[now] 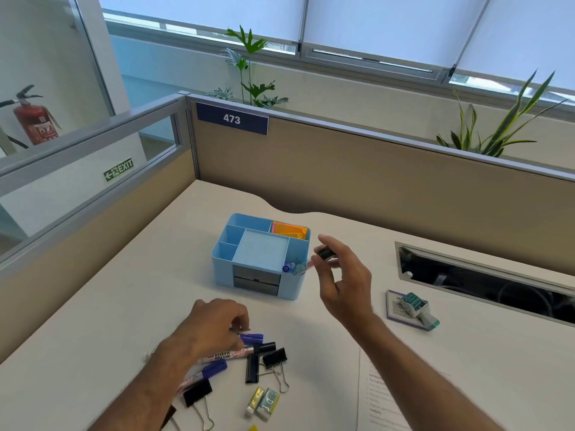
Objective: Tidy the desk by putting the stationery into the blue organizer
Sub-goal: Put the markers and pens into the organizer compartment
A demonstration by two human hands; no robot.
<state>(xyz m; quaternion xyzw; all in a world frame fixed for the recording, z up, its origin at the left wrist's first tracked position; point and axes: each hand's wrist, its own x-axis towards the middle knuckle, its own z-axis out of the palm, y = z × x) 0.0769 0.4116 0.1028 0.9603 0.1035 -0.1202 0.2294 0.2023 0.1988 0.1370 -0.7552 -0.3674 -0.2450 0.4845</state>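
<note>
While both hands work, blue organizer (259, 255) sits mid-tabletop (93, 306).
Right hand (342, 281): fingers pinch a black-capped marker (323, 255) at the organizer's right compartment. Left hand (211, 328): fingers curled onto loose markers (249, 345); binder clips (273, 359), erasers (263, 402) nearby.

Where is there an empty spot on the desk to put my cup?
Bare desk lies left of the blue plastic organizer, toward the beige partition. It is crowded near the left hand, among markers and black binder clips.
</note>
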